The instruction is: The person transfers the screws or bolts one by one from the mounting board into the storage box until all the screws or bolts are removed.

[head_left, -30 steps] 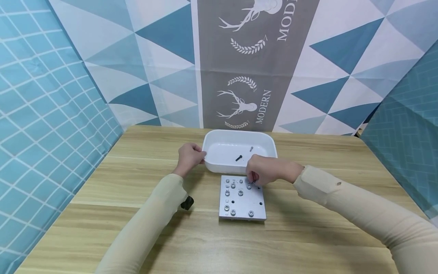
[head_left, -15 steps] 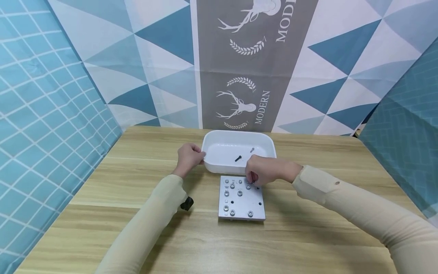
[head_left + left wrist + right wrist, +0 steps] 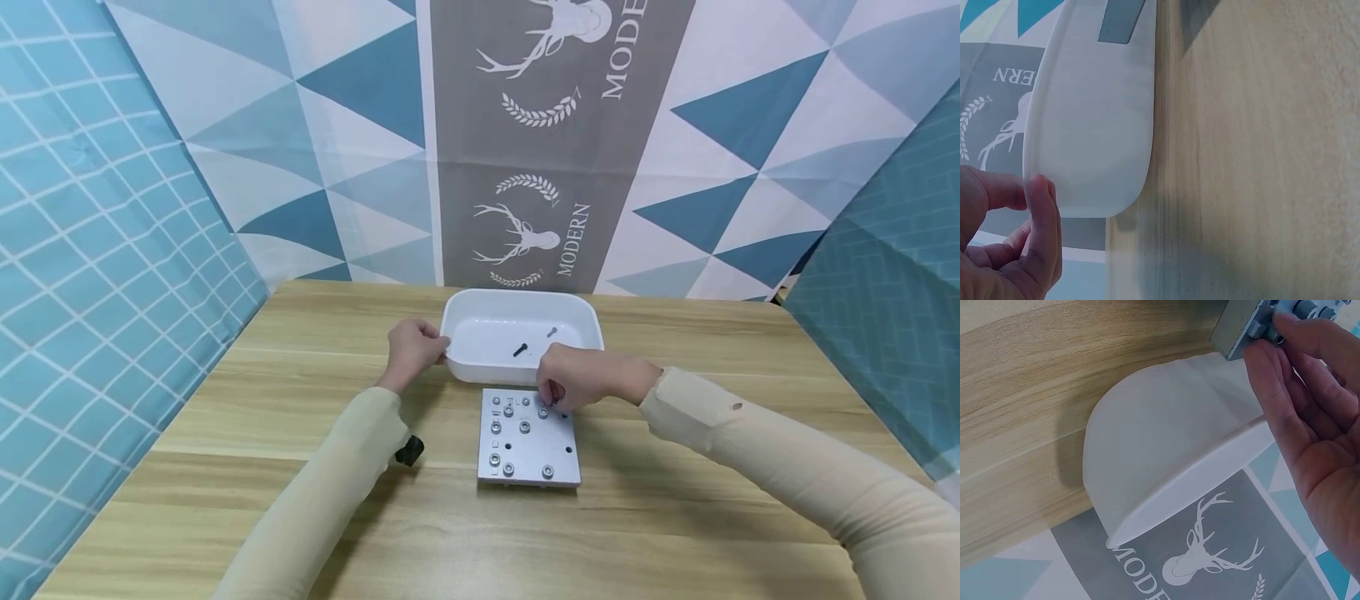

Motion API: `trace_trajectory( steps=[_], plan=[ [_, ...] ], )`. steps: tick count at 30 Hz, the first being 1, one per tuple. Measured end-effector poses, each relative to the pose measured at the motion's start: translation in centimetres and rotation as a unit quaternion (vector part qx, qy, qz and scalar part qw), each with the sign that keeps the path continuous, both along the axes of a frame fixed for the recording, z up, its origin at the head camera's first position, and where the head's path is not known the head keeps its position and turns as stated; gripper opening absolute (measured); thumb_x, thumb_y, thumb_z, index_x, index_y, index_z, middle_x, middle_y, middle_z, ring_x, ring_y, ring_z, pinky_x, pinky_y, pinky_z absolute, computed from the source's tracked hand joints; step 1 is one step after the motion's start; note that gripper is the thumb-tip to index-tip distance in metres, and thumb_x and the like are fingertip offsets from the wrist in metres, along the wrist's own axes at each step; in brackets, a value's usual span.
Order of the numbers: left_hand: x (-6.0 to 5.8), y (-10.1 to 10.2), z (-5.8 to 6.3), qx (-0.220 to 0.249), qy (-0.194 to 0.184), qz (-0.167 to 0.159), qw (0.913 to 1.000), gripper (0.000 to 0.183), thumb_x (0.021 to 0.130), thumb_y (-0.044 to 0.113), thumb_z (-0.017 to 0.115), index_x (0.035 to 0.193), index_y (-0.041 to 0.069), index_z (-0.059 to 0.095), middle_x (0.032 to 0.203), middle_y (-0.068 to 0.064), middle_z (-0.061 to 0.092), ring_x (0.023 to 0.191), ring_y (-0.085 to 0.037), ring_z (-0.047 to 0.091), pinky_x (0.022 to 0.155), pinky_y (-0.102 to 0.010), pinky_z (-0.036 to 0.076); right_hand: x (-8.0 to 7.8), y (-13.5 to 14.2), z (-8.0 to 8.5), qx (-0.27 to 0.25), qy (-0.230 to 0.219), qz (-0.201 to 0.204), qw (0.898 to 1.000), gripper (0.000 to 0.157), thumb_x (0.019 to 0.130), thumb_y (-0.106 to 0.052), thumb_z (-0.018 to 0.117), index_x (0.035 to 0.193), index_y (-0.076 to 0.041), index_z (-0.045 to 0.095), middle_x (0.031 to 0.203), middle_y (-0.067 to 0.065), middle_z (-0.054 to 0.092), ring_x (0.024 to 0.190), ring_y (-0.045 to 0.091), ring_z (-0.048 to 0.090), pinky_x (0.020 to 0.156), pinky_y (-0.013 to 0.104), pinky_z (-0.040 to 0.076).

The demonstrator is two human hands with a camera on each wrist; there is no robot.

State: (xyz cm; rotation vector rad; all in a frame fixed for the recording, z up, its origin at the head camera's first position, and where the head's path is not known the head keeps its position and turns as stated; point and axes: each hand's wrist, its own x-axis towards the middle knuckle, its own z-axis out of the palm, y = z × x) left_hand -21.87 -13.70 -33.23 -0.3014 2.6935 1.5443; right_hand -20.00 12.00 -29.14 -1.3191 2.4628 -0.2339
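Note:
My left hand (image 3: pixel 411 346) pinches the left rim of a white tray (image 3: pixel 487 372) between thumb and fingers; the left wrist view shows this grip on the tray (image 3: pixel 1094 125) close up. Inside the tray lie a black screw (image 3: pixel 520 350) and a grey screw (image 3: pixel 552 332). In front of it, a silver metal plate (image 3: pixel 536 454) lies flat, with several socket-head screws (image 3: pixel 547 472) standing in it. At the plate's far right corner my right hand (image 3: pixel 573 377) pinches a small screw (image 3: pixel 1265 330), mostly hidden by the fingers. Some holes in the plate are bare.
The wooden table (image 3: pixel 675 533) extends around the plate and tray. A patterned cloth (image 3: pixel 517 208) hangs behind it, with blue sheets at both sides. A small black piece (image 3: pixel 409 451) sits at my left wrist.
The scene sits slightly lower in the head view, from a small camera shift. Both hands keep their places, the left on the tray rim and the right at the plate's corner.

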Motion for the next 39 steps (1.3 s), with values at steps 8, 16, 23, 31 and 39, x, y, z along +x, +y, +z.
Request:
trace_trajectory(
  steps=[8,16,23,31,39],
  plan=[
    [0.1,0.0,-0.2,0.007,0.012,0.001,0.9999,0.011,0.086,0.008,0.064,0.088,-0.003,0.064,0.081,-0.011,0.064,0.059,-0.009,0.063,0.065,-0.027,0.061,-0.1,0.0,-0.2,-0.002,0.005,0.005,1.0,0.015,0.071,0.003,0.072,0.077,-0.01,0.075,0.076,0.001,0.073,0.063,0.001,0.059,0.057,0.013,0.051],
    [0.1,0.0,-0.2,0.019,0.011,0.003,0.9998,0.011,0.086,0.007,0.063,0.088,-0.004,0.063,0.081,-0.011,0.062,0.059,-0.009,0.063,0.07,-0.031,0.062,-0.3,-0.3,0.4,0.008,0.003,0.002,1.0,0.016,0.068,0.003,0.073,0.077,-0.011,0.075,0.072,-0.002,0.071,0.059,0.001,0.056,0.055,0.014,0.049],
    [0.1,0.1,-0.2,0.018,0.006,0.005,0.9998,0.012,0.087,0.008,0.064,0.09,-0.004,0.063,0.083,-0.012,0.062,0.061,-0.01,0.063,0.076,-0.036,0.062,-0.3,-0.4,0.7,0.013,-0.005,-0.005,1.0,0.016,0.067,0.001,0.074,0.076,-0.011,0.075,0.07,-0.002,0.07,0.058,0.001,0.054,0.054,0.014,0.048],
    [0.2,0.0,-0.2,0.02,0.003,0.005,0.9998,0.012,0.087,0.008,0.064,0.09,-0.003,0.063,0.083,-0.012,0.063,0.061,-0.01,0.063,0.076,-0.037,0.062,-0.4,-0.3,0.7,0.009,-0.005,0.002,1.0,0.013,0.068,0.001,0.074,0.074,-0.011,0.074,0.067,-0.001,0.07,0.056,0.0,0.053,0.053,0.013,0.047],
    [0.0,0.0,-0.3,0.018,0.005,0.005,0.9998,0.012,0.087,0.008,0.064,0.09,-0.003,0.064,0.084,-0.012,0.063,0.061,-0.01,0.063,0.07,-0.03,0.062,-0.4,-0.4,1.0,0.011,0.002,-0.001,1.0,0.014,0.069,0.0,0.073,0.076,-0.012,0.075,0.067,-0.002,0.069,0.056,0.001,0.052,0.053,0.014,0.046]
  ],
)
